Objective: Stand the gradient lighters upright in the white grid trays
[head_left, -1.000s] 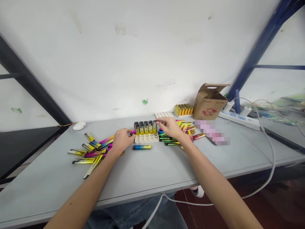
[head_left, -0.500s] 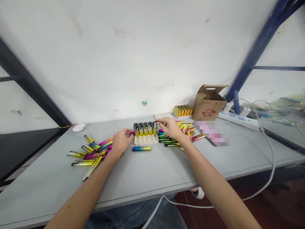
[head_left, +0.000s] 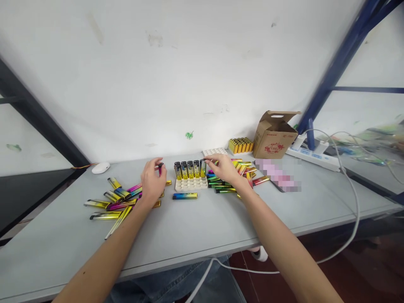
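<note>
A white tray [head_left: 191, 184] with round holes sits mid-table and holds a row of several yellow lighters [head_left: 188, 168] upright along its back. My left hand [head_left: 152, 180] is raised just left of the tray, closed on a pink lighter [head_left: 160, 168] held upright. My right hand [head_left: 224, 168] rests at the tray's right end, its fingertips pinched on the last lighter [head_left: 204, 165] in the row. A blue-and-yellow lighter [head_left: 184, 196] lies flat in front of the tray.
Heaps of shiny coloured lighters lie at the left [head_left: 116, 201] and right [head_left: 235, 179] of the tray. At the back stand a spare tray [head_left: 215, 151], a block of yellow lighters [head_left: 241, 145], a cardboard box [head_left: 275, 135], a power strip [head_left: 311, 155] and a white mouse [head_left: 101, 168].
My left hand has lifted a pink lighter off the left heap and turned it upright. My right hand has stayed at the tray's right end.
</note>
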A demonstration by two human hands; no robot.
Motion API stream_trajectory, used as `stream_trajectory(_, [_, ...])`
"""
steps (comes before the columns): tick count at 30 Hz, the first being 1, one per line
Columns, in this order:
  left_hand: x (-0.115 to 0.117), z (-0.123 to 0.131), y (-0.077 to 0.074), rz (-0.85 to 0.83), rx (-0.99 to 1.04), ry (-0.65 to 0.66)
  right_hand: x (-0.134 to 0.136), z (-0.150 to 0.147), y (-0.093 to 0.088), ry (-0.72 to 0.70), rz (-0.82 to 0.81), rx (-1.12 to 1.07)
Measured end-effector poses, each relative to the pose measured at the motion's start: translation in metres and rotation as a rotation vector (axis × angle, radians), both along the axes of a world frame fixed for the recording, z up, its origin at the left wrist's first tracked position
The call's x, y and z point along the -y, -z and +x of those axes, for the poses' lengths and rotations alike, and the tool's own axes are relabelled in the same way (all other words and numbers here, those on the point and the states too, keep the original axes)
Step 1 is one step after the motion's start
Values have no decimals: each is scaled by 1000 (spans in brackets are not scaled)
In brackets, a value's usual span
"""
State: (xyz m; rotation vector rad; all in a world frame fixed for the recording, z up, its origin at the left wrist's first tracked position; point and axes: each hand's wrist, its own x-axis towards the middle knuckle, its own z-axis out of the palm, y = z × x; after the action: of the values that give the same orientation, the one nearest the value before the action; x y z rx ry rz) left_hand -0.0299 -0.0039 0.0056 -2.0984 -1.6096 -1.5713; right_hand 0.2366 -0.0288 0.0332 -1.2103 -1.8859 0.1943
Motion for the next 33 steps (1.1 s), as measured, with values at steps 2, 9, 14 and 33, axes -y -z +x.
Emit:
stream_trajectory(2, [1,0,-1,-21,30,7,1,1,-1,11,28,32])
stream_trajectory(9, [-2,-1,-3,-208,198,28,1,1,-1,19,58,76])
stream_trajectory(14, [-8,-10,-3,-353,114,13,-3,4,2,15,31,58])
stream_trajectory(33, [20,7,-39,-464,696,656,4,-10,0,102,236,-87])
